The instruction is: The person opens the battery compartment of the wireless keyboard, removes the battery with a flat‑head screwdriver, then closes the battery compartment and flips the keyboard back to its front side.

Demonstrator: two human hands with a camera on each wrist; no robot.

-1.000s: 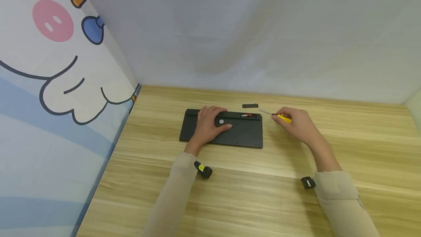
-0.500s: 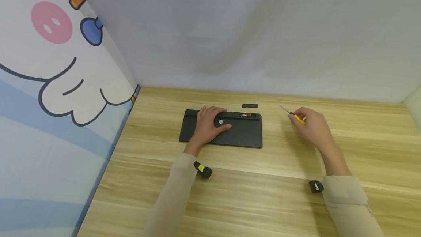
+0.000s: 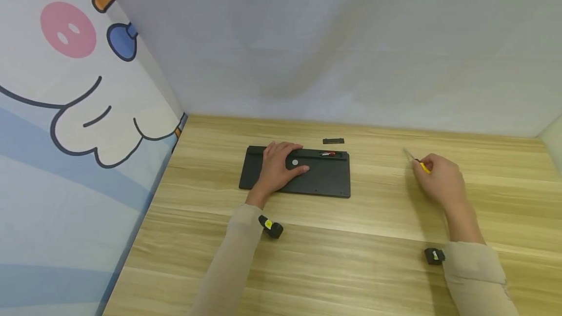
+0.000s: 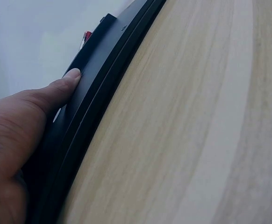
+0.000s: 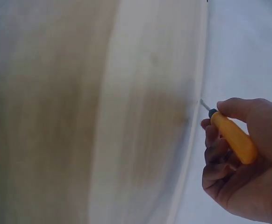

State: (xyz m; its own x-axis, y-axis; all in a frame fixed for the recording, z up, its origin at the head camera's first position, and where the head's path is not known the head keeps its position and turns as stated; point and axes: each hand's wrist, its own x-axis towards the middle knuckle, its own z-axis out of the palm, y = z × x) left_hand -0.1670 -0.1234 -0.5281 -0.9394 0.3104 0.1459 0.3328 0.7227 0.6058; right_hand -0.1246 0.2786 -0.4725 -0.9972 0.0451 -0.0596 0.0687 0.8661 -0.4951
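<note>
A black keyboard lies face down on the wooden table. My left hand rests across its left half, fingers reaching over the far edge and thumb flat on the back, near a round white sticker. In the left wrist view the thumb presses on the keyboard's surface. A red and silver battery sits in the open slot at the keyboard's far right. My right hand grips a screwdriver by its yellow handle, above the table to the right, its tip pointing away and left.
A small black cover lies on the table just behind the keyboard's slot. A pale wall rises along the table's back edge. At the left stands a panel printed with a cartoon figure.
My right hand has moved right with the screwdriver, away from the keyboard and slightly nearer to me. The left hand and keyboard have stayed in place.
</note>
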